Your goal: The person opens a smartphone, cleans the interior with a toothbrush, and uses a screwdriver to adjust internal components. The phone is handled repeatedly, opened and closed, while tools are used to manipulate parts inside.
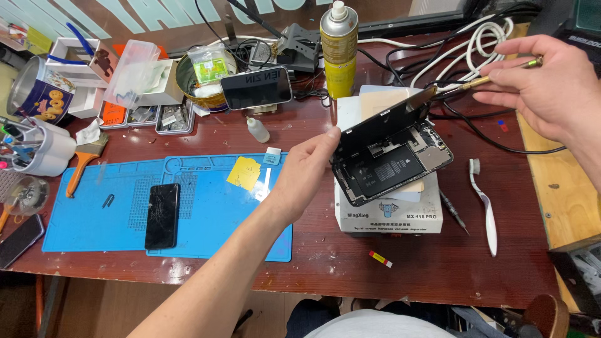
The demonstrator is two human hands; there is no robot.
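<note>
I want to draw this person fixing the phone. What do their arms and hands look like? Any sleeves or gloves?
Both arms are bare right up to the picture's edge, with no sleeves showing. The left hand and the right hand have no gloves, and no rings, watch or bracelets are visible. Fingernails look short and plain.
</note>
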